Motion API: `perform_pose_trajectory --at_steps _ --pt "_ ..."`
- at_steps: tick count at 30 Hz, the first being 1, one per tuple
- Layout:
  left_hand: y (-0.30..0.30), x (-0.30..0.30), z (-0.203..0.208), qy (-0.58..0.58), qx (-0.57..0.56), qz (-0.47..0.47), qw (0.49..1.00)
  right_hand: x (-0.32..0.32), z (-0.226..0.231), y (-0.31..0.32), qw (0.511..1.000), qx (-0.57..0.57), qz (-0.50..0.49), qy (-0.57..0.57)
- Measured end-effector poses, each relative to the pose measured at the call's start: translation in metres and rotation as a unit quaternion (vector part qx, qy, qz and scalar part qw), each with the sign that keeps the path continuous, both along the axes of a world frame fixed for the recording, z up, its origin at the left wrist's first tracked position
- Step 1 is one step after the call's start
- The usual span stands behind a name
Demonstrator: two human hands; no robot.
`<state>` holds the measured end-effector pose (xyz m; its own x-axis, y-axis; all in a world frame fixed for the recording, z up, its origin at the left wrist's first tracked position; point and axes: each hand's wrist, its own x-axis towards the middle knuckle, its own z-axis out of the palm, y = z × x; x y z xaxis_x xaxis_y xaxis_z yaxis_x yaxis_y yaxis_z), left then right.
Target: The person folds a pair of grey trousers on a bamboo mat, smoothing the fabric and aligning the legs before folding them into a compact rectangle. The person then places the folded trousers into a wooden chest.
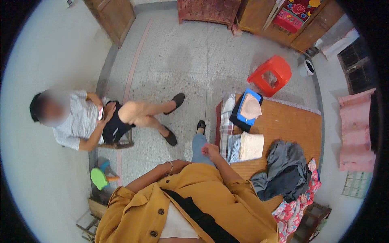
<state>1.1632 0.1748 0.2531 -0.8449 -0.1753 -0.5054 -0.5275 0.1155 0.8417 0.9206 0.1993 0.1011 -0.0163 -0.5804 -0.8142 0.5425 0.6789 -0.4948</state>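
Note:
My right hand is held low in front of my blue jeans, its fingers curled in with nothing showing in them. My left hand, with a bracelet at the wrist, rests against the front of my mustard shirt; its fingers are hidden. To the right of my right hand, on the bed's brown mat, lie a folded cream garment and a blue striped garment. Farther up is a stack with a beige piece on blue and black cloth. A rumpled grey garment lies nearer.
A person sits on a chair at the left, holding a phone, legs stretched toward the middle. A red plastic stool stands beyond the bed. A small green-topped stool is by the left wall. Floral cloth lies at the bed's near right.

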Motion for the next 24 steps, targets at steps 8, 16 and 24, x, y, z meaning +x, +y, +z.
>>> perform_pose_trajectory --at_steps 8,16,24 --pt "-0.168 -0.069 0.024 0.035 -0.135 0.004 0.990 -0.054 0.021 -0.187 0.998 -0.029 0.031 0.034" --pt "-0.275 -0.164 -0.034 -0.043 -0.147 -0.067 0.986 -0.140 0.006 -0.271 0.999 -0.012 -0.010 0.043" --pt "-0.401 -0.243 0.021 -0.152 0.067 -0.022 0.986 -0.169 -0.051 -0.314 0.988 -0.132 0.020 0.075"
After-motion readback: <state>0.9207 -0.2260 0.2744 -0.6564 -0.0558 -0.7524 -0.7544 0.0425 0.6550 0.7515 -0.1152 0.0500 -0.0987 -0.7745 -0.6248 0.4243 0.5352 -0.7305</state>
